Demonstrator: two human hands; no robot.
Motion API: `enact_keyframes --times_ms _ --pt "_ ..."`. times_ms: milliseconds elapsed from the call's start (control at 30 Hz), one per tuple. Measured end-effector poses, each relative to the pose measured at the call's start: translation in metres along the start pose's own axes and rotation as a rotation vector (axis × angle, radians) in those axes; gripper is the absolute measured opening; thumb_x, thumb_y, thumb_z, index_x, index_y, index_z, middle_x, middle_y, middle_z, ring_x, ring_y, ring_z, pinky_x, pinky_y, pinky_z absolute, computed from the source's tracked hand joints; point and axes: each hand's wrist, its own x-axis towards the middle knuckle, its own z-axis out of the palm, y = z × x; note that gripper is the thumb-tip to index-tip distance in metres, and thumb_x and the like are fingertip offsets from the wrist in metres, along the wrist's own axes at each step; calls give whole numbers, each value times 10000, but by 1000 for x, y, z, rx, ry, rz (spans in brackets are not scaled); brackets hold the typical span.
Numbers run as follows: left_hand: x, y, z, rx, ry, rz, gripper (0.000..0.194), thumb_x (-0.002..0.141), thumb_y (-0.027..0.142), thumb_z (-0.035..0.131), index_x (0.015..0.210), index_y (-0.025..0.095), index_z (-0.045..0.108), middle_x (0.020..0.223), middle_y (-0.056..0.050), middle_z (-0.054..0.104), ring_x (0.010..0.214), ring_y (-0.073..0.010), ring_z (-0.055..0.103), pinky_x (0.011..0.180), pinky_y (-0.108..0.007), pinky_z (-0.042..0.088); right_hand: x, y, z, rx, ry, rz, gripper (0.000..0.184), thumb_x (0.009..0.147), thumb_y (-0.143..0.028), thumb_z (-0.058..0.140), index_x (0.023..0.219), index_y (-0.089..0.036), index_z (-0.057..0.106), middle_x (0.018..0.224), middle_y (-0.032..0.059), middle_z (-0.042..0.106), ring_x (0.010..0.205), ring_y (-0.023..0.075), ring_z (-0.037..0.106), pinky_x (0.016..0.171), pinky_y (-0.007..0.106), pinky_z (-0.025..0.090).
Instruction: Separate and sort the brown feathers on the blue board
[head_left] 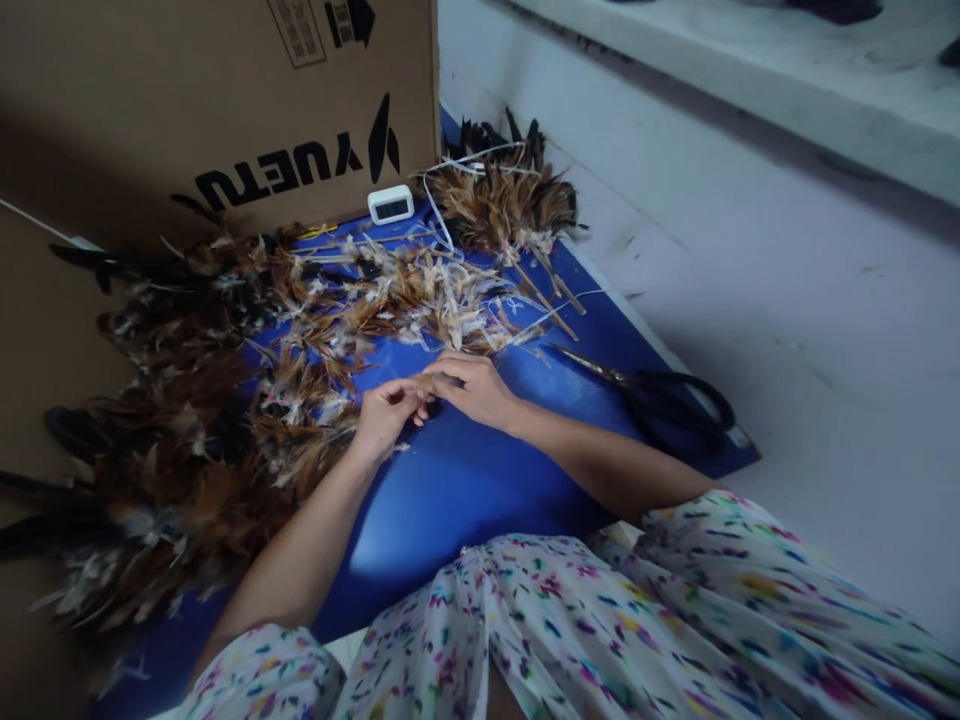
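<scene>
My left hand point(388, 414) and my right hand point(472, 386) meet over the blue tabletop point(457, 480). Between their pinched fingers is a small brown feather point(429, 383), partly hidden by the fingertips. Both hands are closed on it. Just beyond them lies a loose spread of brown and white feathers point(397, 300). A larger heap of brown and black feathers point(202, 430) covers the table on the left. Black-handled scissors point(637, 385) rest to the right of my right hand, their blades pointing toward the feathers.
A large cardboard box point(225, 100) stands at the back left. In front of it is a small white digital clock point(391, 205). A thick feather bundle point(502, 200) with thin sticks point(547, 300) and white string lies near the pale wall point(750, 270) on the right.
</scene>
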Motion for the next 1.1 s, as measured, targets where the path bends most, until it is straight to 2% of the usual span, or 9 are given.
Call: enact_keyframes --times_ms 100,200,300,400,500,667,900,1000,1100 --pt "1 0 0 -91 69 -7 275 625 343 815 740 127 690 549 -11 633 438 -74 521 447 -196 425 11 3 -14 -110 22 51 213 930 -253 494 920 -165 688 854 44 671 788 140 616 754 275 468" --pt "3 2 0 -191 125 -9 296 578 313 840 731 119 677 605 -29 665 447 -65 521 440 -190 414 22 11 -24 -352 -2 110 168 895 -185 519 886 -159 685 871 60 668 814 164 603 771 291 455" --pt "4 4 0 -278 157 14 296 554 298 852 699 119 665 644 -32 679 453 -53 516 427 -176 402 30 17 -25 -626 -107 182 128 857 -205 575 879 -148 687 915 93 670 889 204 601 817 317 446" --pt "5 4 -1 -334 172 38 286 552 290 854 683 123 662 650 -27 680 450 -45 509 418 -164 395 34 16 -21 -855 -153 235 231 845 -315 608 941 -118 680 990 147 670 982 265 595 849 359 443" --pt "6 4 -3 -354 179 42 279 555 284 853 689 130 663 653 -26 683 455 -47 515 416 -159 394 38 16 -20 -909 -208 319 235 851 -301 588 972 -117 672 1023 157 675 968 271 613 820 351 452" --pt "6 3 -2 -353 164 44 263 569 280 847 688 131 666 640 -23 679 449 -49 515 417 -163 402 42 21 -27 -788 -238 370 164 859 -186 516 897 -152 672 976 118 685 898 217 624 766 303 437" --pt "7 3 -1 -361 166 43 277 555 280 854 682 125 663 639 -26 679 437 -48 508 411 -166 397 47 32 -43 -308 -10 427 117 789 -263 591 742 -163 630 641 8 617 613 133 557 633 269 407" --pt "7 3 -2 -365 165 40 270 559 270 852 683 128 659 644 -30 682 447 -53 517 414 -165 400 49 36 -47 -75 64 446 131 741 -277 610 805 -162 615 610 -14 600 556 121 549 599 266 417" --pt "7 2 -3 -354 157 47 254 581 269 841 693 127 663 659 -34 684 458 -52 521 422 -167 406 52 35 -50 95 113 488 247 688 -246 636 916 -161 594 588 -41 571 519 118 551 575 264 427"
